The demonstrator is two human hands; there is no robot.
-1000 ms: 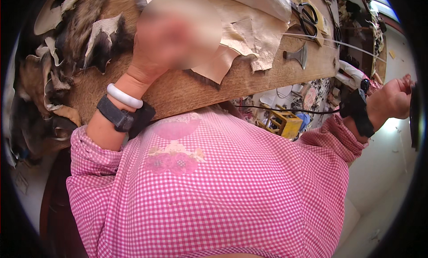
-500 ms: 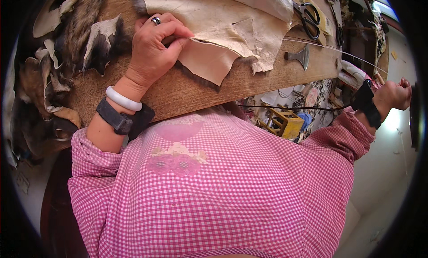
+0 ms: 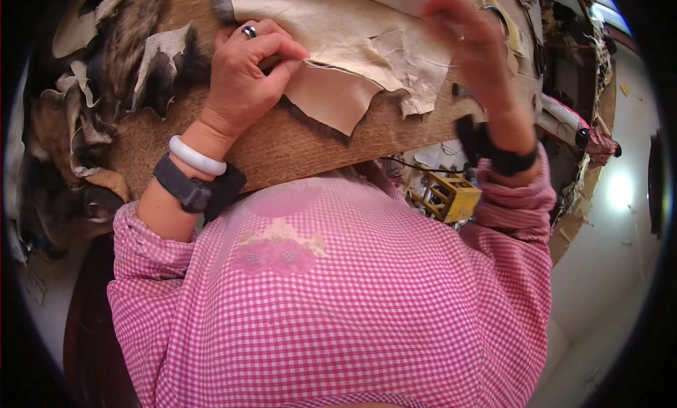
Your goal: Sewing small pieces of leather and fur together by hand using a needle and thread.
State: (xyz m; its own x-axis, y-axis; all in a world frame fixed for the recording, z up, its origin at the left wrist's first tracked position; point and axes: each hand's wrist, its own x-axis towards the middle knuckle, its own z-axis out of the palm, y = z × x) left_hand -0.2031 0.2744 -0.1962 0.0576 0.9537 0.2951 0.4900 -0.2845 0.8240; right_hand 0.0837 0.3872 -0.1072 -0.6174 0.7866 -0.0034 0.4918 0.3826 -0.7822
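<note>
My left hand (image 3: 248, 76), with a ring on one finger, pinches the edges of two pieces of fur pelt together between thumb and forefinger. The smaller pale piece (image 3: 331, 101) lies skin side up, dark fur showing along its lower edge. Behind it spreads the larger cream pelt (image 3: 317, 23). A pale line runs along the joined edges to the right of my left fingertips. My right hand (image 3: 476, 45) hangs over the right end of the larger pelt, smeared by motion. Its fingers look curled, but anything in them is too blurred to make out.
Brown fur pelts (image 3: 134, 55) are heaped on the left of the wooden table (image 3: 211, 161). Black-handled scissors (image 3: 497, 14) lie partly hidden behind my right hand. Below the table edge stands a yellow frame (image 3: 458, 200) amid scraps.
My right hand has swung in from the far right to above the pelt, now covering much of the scissors and the metal blade. My left hand keeps its pinch in nearly the same place.
</note>
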